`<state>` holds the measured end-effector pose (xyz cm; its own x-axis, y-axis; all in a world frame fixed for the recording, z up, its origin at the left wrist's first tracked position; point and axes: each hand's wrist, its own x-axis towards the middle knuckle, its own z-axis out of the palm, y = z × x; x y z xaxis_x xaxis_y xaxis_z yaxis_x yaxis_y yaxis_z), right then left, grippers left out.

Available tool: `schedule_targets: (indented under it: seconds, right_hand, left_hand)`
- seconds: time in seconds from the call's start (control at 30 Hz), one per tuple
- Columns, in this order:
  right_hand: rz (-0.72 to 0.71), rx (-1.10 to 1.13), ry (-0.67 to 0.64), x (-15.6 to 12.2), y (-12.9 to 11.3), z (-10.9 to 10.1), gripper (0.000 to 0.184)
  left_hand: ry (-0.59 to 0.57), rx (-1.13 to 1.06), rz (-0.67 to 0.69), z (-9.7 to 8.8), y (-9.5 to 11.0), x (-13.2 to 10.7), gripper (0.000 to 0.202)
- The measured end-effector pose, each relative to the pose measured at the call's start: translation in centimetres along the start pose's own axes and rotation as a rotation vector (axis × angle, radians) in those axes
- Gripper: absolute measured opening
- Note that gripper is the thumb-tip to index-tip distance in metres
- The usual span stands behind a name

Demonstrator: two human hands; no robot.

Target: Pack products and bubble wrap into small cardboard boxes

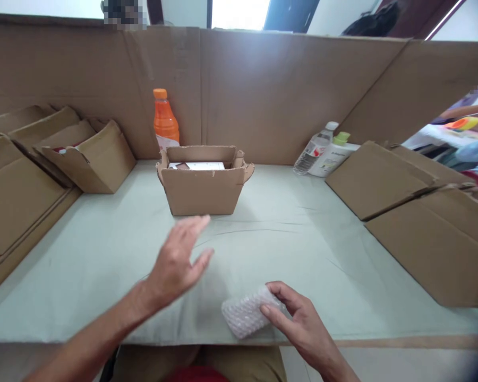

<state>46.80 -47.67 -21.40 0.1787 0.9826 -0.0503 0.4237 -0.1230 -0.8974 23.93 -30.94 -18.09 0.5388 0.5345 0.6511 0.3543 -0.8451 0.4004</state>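
My right hand (297, 318) grips the right end of a bubble-wrapped packet (249, 313) near the table's front edge, thumb on the near side and fingers over the far side. What the bubble wrap encloses cannot be made out. To its left, my left hand (177, 260) hovers over the table with thumb and fingers apart, holding nothing. Just beyond that hand stands a small open cardboard box (203, 191) with its side flaps folded outward. A white flat item (203, 166) shows inside it.
Behind the box stands an orange bottle (166, 124). A clear plastic bottle (316, 148) and a white bottle with a green cap (334, 156) lean at the back right. Cardboard boxes line the left (99, 159) and right (430, 244); a cardboard wall (255, 95) closes the back.
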Motion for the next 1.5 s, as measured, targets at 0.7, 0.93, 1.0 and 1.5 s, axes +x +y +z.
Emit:
schedule_targets:
  seconds: [0.7,0.93,1.0,1.5]
  right_hand:
    - [-0.208,0.335,0.528,1.7,-8.7,-8.3,0.03]
    - [-0.33,-0.434,0.48,7.8,-14.5,-7.0,0.016]
    - [-0.284,-0.707,0.432,8.8,-14.7,-7.0,0.019]
    - [-0.086,-0.887,0.086,11.7,-14.3,-2.7,0.005]
  left_hand:
    - [-0.085,0.175,0.293,-6.1,2.7,1.4,0.046]
    - [-0.059,0.146,0.327,-6.5,3.2,0.0,0.044]
    - [-0.05,0.147,0.327,-6.4,3.2,0.0,0.042]
    - [0.017,0.15,0.333,-5.9,3.1,0.0,0.026]
